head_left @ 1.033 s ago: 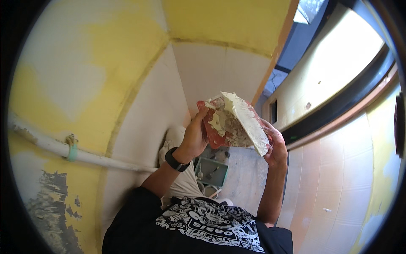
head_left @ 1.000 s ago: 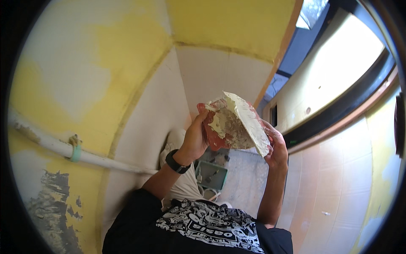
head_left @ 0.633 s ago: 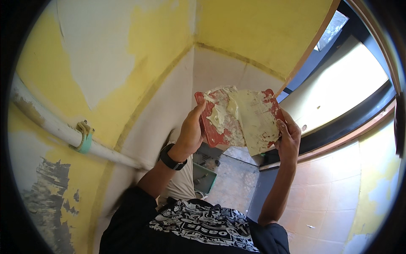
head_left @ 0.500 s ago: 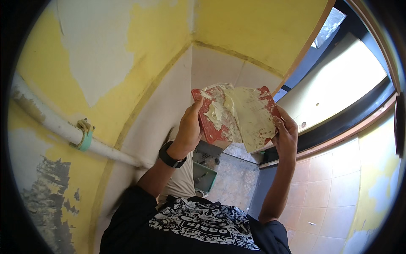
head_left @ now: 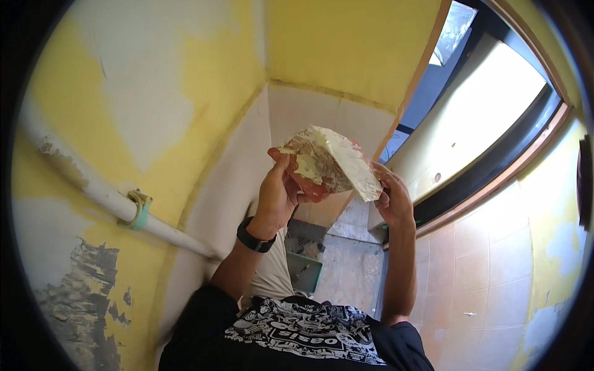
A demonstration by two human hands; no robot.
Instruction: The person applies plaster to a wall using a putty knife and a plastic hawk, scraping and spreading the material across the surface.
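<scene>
Since the frame half a second ago, the right spreader point(head_left: 352, 162) has tipped: its coated face now shows as a narrower, slanting strip, and both hands sit further left in view. We note the left spreader point(head_left: 296, 174), red and smeared with cream paste point(head_left: 307, 166), between the two sets of fingers, close against the right spreader's slanted edge; whether the edges touch, we cannot tell. The left hand point(head_left: 276, 193) is closed on the left spreader at its near-left side, thumb over the upper face, fingertips curled beneath; we judge this keeps the smeared face up and steady. The right hand point(head_left: 396, 196) is closed round the right spreader's outer end; part of its grip is hidden. We suppose the end hold leaves the coated face free and lets the wrist set its angle.

Further out: a black wristband point(head_left: 255, 235) below the left fingers; a green tray point(head_left: 319, 277) on the floor point(head_left: 349, 266), well below both hands; a white pipe point(head_left: 173, 232) well left of the left fingers, along the patchy yellow wall point(head_left: 204, 86); a tiled wall point(head_left: 482, 272) right of the right fingers.
</scene>
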